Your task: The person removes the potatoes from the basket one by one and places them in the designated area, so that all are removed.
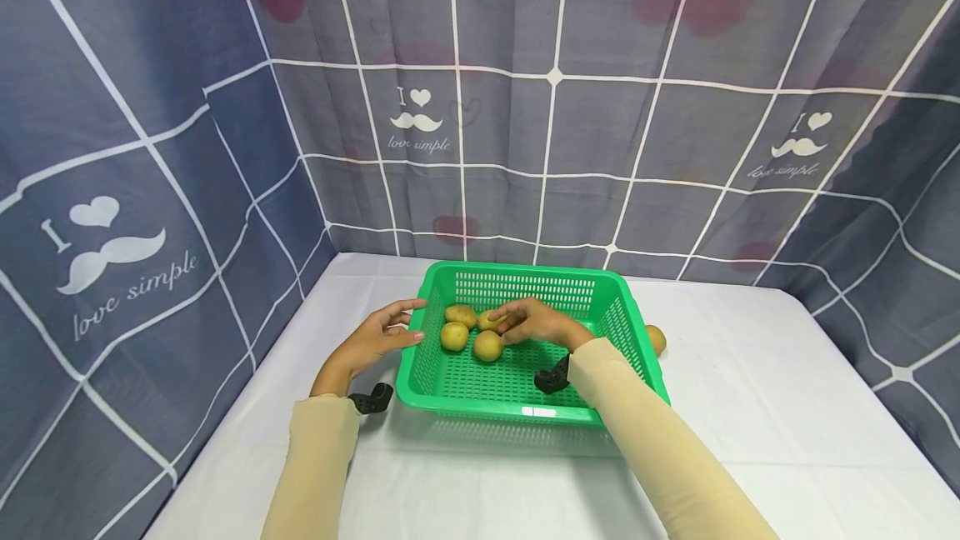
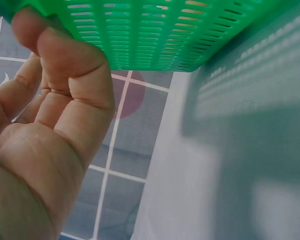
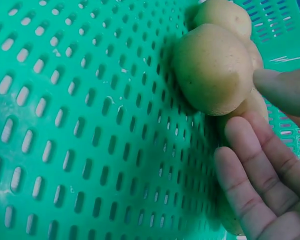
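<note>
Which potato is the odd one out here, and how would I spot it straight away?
Find the green slotted basket on the white table. Four potatoes lie inside it, near the right hand. The odd one is the lone potato on the table just outside the basket's right wall, partly hidden by it: the only one not in the basket and out of both hands' touch.

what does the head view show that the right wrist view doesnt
Only the head view shows the left hand at the basket's outer left wall, a potato on the table outside the basket, and the checked cloth backdrop. Only the right wrist view shows the slotted basket floor up close. Both show the green basket, the right hand and the potatoes inside.
</note>
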{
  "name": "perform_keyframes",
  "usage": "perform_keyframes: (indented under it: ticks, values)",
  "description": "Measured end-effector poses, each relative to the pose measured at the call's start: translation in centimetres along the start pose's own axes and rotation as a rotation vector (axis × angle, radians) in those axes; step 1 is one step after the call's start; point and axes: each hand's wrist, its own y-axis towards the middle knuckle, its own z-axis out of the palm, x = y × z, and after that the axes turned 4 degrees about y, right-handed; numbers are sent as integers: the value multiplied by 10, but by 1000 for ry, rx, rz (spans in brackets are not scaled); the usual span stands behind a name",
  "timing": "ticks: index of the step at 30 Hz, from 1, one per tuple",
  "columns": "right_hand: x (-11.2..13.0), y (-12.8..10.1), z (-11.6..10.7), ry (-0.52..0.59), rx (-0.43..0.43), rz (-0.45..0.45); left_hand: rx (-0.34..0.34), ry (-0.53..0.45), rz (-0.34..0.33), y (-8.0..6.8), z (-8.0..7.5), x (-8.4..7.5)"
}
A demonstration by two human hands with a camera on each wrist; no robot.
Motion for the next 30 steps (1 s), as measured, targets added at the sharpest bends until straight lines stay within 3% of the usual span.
perform_keyframes:
  ticks: [23, 30]
  values:
    - [10, 7, 8, -336, 114, 63, -6, 12, -7, 0, 0, 0]
    - [8, 6, 10, -328, 106, 109, -6, 8, -7, 1, 0, -1]
